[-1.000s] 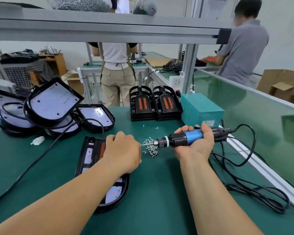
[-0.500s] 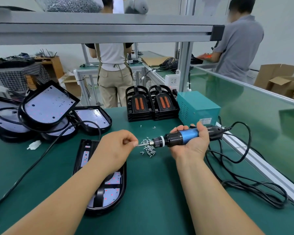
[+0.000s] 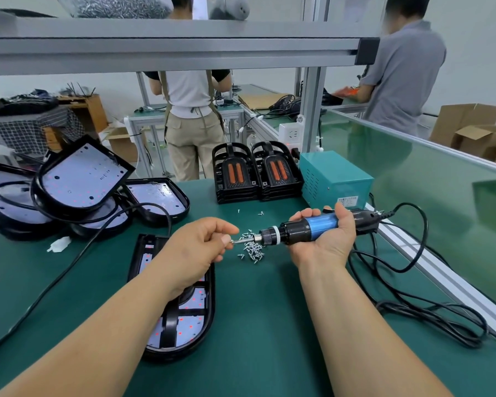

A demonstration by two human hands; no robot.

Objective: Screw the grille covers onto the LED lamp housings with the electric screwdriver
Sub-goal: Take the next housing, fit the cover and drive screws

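Your right hand (image 3: 324,242) lies palm up just above the bench (image 3: 255,325), its fingers (image 3: 307,214) wrapped round the electric screwdriver (image 3: 307,229) – a smooth cylinder, blue at the middle and black at both ends, with a knurled collar behind the thin steel bit. It lies level and points left. Your left hand (image 3: 201,245) meets that bit, with thumb and forefinger pinching a small silvery screw (image 3: 232,241) at the tip. Beneath the bit, the loose screws (image 3: 252,249) lie scattered in a little glinting heap on the matte green surface.

Under your left wrist the lamp housing (image 3: 181,330) lies flat: a long black plastic shell with a rounded near end, a pale LED board dotted red inside, and a black bar across it. More housings (image 3: 83,179) are heaped at the far left, tangled with black cable. The grille covers (image 3: 235,174) – ribbed black plastic with orange strips – stand in two stacks at the far edge, just beside a teal metal box (image 3: 335,179). The screwdriver's glossy black cord (image 3: 398,308) loops over the bench to your right.
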